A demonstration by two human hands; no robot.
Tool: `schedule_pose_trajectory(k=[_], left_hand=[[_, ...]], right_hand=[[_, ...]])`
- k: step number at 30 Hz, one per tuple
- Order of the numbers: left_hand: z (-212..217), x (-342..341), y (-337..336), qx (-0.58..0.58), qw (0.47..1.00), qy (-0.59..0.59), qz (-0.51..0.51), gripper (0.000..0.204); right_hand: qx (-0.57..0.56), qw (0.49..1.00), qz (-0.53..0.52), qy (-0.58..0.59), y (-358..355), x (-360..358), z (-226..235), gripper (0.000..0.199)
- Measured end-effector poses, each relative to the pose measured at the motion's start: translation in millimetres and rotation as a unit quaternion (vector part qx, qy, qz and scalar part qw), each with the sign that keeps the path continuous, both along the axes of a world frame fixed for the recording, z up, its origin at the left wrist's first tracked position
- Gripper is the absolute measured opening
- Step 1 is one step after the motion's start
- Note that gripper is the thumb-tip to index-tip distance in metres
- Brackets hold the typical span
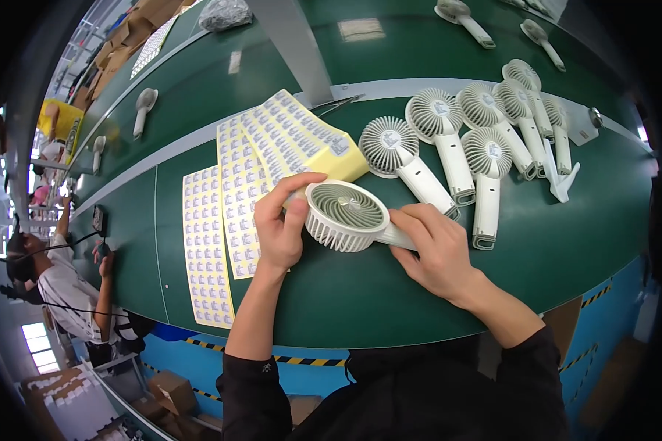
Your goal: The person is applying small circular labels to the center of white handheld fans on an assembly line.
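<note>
Between my two hands, above the green table, is a white handheld fan, its round grille tilted up. My left hand grips the left rim of the fan's head, thumb in front. With my right hand I hold the fan's handle, fingers wrapped round it. Behind and left lie overlapping sheets of small square stickers on yellowish backing, the top one curling near the fan. Several more white handheld fans lie grouped to the right, most with a round sticker at the grille's centre.
A grey metal post rises behind the stickers, tweezers beside its foot. A white plastic piece lies right of the fans. Beyond the dividing strip, more fans lie on a green belt. Another person works at the left.
</note>
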State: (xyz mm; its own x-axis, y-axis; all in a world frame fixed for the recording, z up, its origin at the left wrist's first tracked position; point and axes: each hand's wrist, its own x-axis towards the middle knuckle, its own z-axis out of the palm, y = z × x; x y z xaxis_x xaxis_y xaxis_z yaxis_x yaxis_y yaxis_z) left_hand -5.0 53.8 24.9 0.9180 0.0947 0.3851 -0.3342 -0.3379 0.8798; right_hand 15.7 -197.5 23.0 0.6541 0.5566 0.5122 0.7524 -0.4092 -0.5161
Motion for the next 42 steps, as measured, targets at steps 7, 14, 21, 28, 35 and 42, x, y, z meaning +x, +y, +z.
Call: schedule_pose_trajectory(k=[7, 14, 21, 28, 35, 42], left_hand=[[8, -1, -4, -0.017, 1.000, 0.000, 0.003, 0.045], [6, 0, -2, -0.043, 0.999, 0.011, -0.024, 0.041], [5, 4, 2, -0.094, 0.992, 0.083, -0.015, 0.028], [12, 10, 1, -0.025, 0.989, 0.060, 0.135, 0.028], [17, 9, 2, -0.062, 0.987, 0.041, 0.140, 0.036], [19, 6, 4, -0.106, 0.989, 0.054, 0.087, 0.024]], right_hand=[[0.011, 0.999, -0.008, -0.044, 0, 4, 1, 0.059], [0.010, 0.998, -0.009, -0.063, 0, 7, -3, 0.058], [0.032, 0.999, 0.017, 0.012, -1, 6, 2, 0.054], [0.134, 0.902, 0.024, 0.409, 6, -4, 5, 0.027], [0.087, 0.902, -0.022, 0.422, 13, -9, 4, 0.025], [-0.121, 0.959, 0.027, 0.254, 19, -5, 23, 0.022]])
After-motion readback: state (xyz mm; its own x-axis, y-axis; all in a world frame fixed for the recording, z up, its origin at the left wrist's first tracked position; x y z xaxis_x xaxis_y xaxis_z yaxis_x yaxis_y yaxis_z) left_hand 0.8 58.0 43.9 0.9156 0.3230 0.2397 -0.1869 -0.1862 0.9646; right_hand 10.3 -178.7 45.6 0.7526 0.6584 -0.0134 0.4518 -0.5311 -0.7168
